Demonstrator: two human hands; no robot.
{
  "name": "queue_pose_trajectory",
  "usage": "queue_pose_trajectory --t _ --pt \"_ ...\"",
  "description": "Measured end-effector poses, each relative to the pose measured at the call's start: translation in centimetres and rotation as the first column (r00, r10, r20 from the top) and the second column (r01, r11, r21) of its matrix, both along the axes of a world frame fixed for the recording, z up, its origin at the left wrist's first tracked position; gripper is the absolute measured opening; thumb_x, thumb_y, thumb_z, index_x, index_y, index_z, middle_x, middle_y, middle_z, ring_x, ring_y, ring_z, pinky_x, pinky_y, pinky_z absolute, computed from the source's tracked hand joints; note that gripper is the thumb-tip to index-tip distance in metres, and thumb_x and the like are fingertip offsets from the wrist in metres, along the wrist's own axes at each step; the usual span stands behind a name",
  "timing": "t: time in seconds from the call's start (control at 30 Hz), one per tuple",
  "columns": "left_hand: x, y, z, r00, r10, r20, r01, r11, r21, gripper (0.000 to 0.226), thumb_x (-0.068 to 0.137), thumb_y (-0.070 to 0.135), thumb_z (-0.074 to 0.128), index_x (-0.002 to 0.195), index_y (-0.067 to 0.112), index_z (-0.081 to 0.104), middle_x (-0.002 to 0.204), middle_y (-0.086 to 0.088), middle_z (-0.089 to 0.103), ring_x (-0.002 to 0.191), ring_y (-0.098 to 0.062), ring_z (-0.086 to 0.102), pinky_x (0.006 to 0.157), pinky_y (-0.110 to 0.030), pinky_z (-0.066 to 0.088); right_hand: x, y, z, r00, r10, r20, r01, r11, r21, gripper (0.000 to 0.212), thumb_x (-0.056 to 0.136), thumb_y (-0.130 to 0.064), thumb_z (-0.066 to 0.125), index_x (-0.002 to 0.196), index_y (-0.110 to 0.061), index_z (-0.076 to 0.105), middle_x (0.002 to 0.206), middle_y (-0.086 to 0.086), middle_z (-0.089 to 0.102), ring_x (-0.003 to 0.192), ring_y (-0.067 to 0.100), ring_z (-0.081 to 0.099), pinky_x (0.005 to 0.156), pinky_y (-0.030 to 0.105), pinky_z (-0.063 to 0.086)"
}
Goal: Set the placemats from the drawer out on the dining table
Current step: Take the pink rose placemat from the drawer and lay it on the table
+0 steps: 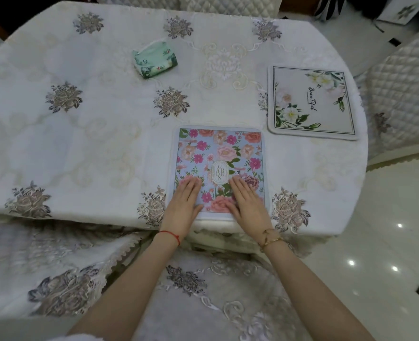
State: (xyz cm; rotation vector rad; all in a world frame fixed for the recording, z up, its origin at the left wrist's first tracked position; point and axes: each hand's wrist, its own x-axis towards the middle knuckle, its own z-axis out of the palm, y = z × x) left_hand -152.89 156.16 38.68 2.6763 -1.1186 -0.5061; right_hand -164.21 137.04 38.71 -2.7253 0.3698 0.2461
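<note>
Embroidered cloth covered the tabletop (80,134), where the left hand (182,205) and right hand (249,205) pressed flat, fingers straight, on the floral placemat (220,153) at its near edge, the white placemat (312,102) lying to its right.

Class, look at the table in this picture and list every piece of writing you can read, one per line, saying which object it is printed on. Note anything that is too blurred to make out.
"GARDEN", stacked as GR / AD / EN in an oval badge, on the blue floral placemat under both hands.
"Beautiful", in script running sideways, on the white floral placemat; the tiny line beside it is unreadable.
Red brand marks on the green tissue pack: too blurred to read.
</note>
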Motion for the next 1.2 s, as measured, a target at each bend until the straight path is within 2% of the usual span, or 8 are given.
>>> queue_pose_trajectory --t 0.13,0.23,0.37,0.53,0.7,0.93,1.03,1.2 --pt "0.6 3.2 0.2 0.998 0.047 0.033 -0.048 0.999 0.024 0.068 0.096 0.048 0.03 0.152 0.016 0.008 0.16 0.0 0.008 0.148 -0.017 0.006 0.12 -0.032 0.006 -4.3 -2.8 0.0 0.997 -0.071 -0.015 0.07 0.997 -0.041 0.062 0.101 -0.051 0.019 0.153 -0.022 0.003 0.16 -0.006 -0.001 0.147 0.008 -0.004 0.122 0.036 0.007" --pt "0.6 4.7 0.8 0.995 0.095 0.013 -0.096 0.995 0.01 0.066 0.098 0.04 0.039 0.151 0.013 0.01 0.16 -0.003 0.01 0.147 -0.021 0.008 0.118 -0.03 0.002 -6.2 -3.6 0.5 0.99 -0.141 -0.014 0.141 0.99 -0.029 0.065 0.097 -0.053 0.013 0.153 -0.019 0.006 0.159 -0.006 0.001 0.147 0.01 -0.002 0.121 0.034 0.006" --pt "-1.1 4.4 1.8 0.996 0.076 0.04 -0.076 0.997 -0.012 0.062 0.099 0.036 0.041 0.151 0.011 0.016 0.159 -0.007 0.016 0.147 -0.023 0.012 0.119 -0.031 0.003 -5.1 -1.3 1.3 0.991 -0.133 0.015 0.134 0.99 -0.045 0.064 0.1 -0.05 0.02 0.152 -0.017 0.006 0.159 -0.003 -0.002 0.147 0.012 -0.006 0.12 0.031 0.0" --pt "-3.2 0.1 1.9 1.0 0.023 0.002 -0.023 0.999 -0.027 0.064 0.1 0.04 0.034 0.151 0.014 0.007 0.16 -0.004 0.004 0.148 -0.018 -0.001 0.121 -0.034 0.006 -1.3 3.3 0.8 0.998 -0.061 0.019 0.06 0.997 0.038 0.066 0.1 -0.048 0.03 0.152 -0.015 0.006 0.159 -0.001 0.0 0.147 0.014 -0.005 0.121 0.035 0.003" --pt "-2.6 0.8 1.5 0.995 0.088 -0.052 -0.09 0.995 -0.031 0.065 0.101 0.034 0.036 0.152 0.017 -0.001 0.16 -0.001 -0.004 0.148 -0.016 -0.001 0.119 -0.029 0.006 -2.9 1.9 0.2 0.998 -0.061 -0.021 0.061 0.998 -0.022 0.066 0.1 -0.049 0.024 0.152 -0.016 0.002 0.16 -0.002 -0.003 0.147 0.012 -0.007 0.121 0.034 0.002" --pt "-0.5 5.4 0.9 0.996 0.092 0.012 -0.092 0.995 -0.025 0.057 0.101 0.027 0.037 0.151 0.012 0.014 0.159 -0.004 0.014 0.147 -0.019 0.009 0.12 -0.031 0.005 -7.0 -3.0 0.5 0.982 -0.187 0.003 0.186 0.98 -0.074 0.06 0.1 -0.043 0.023 0.152 -0.015 0.015 0.157 -0.005 0.006 0.148 0.015 0.006 0.12 0.032 0.005" --pt "0.7 5.3 1.3 0.996 0.087 0.024 -0.086 0.994 -0.063 0.054 0.101 0.025 0.037 0.15 0.01 0.019 0.158 -0.006 0.019 0.147 -0.02 0.013 0.12 -0.031 0.006 -5.6 -3.5 1.6 0.98 -0.192 0.044 0.194 0.98 -0.036 0.055 0.102 -0.036 0.028 0.152 -0.014 0.018 0.157 -0.003 0.009 0.147 0.015 0.005 0.119 0.03 0.004" --pt "2.5 0.0 1.9 1.0 0.006 0.027 -0.003 0.994 -0.111 0.055 0.101 0.029 0.036 0.15 0.01 0.018 0.158 -0.008 0.017 0.147 -0.022 0.01 0.119 -0.03 0.003 1.5 -2.1 2.0 0.996 -0.071 0.055 0.07 0.997 0.023 0.059 0.102 -0.035 0.035 0.152 -0.015 0.012 0.16 0.001 0.006 0.147 0.014 -0.002 0.12 0.032 0.0"
